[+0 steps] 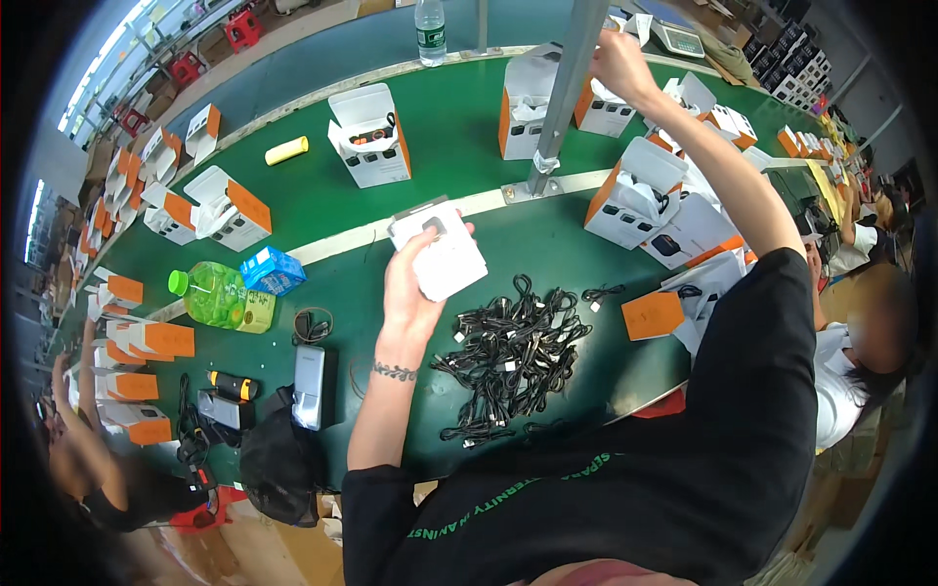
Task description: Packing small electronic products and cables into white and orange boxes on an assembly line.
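My left hand (412, 278) is closed around a small stack of white booklets (449, 262) with a dark square picture on top, held above the middle of the table. My right hand (623, 68) reaches far forward past a grey metal post (567, 107), over an open white and orange box (604, 112). Its fingers look pinched together, partly behind the post; what they hold is unclear. A heap of coiled black cables (513, 356) lies in front of me. To its right stand more open boxes (630, 200) with white inner bags.
A green conveyor belt (449, 122) crosses behind a pale rail, carrying an open box (371, 137) and a yellow roll (286, 150). A green bottle (220, 296), blue carton (272, 271), power bank (310, 386) and black cap (278, 449) sit left. Co-workers are at both sides.
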`<state>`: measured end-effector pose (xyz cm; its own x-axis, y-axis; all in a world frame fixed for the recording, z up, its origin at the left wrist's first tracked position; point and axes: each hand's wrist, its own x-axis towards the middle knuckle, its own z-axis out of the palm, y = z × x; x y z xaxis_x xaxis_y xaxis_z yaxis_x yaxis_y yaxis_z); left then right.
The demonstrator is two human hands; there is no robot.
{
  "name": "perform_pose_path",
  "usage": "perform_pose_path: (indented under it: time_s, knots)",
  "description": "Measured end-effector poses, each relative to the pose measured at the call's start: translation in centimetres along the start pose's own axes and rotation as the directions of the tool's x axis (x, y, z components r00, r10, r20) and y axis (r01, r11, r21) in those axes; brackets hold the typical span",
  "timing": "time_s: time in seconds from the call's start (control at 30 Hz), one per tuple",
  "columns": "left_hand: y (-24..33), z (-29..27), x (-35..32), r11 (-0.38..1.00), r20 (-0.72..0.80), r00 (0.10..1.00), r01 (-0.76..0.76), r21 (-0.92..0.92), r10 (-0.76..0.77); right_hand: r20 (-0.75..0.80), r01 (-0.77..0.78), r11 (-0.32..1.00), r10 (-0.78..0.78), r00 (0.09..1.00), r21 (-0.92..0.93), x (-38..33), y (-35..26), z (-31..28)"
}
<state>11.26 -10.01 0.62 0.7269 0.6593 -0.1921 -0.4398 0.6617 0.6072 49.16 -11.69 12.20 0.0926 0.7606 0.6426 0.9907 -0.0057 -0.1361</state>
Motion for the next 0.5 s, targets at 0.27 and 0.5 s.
perform_pose_path:
  time_s: [0.27, 0.5]
  knots:
    - [1.4, -0.7, 0.0, 0.999, -0.053, 0.998, -0.041, 0.0, 0.041, 0.069, 0.246, 0.927, -0.236, 0.969, -0.282, -0.6, 0.5, 1.5]
    - [1.1, -0.8, 0.3, 0.999, -0.035, 0.999, -0.026, 0.025, 0.027, 0.239, 0.35, 0.908, -0.295, 0.925, -0.231, -0.7, 6.9, 7.4]
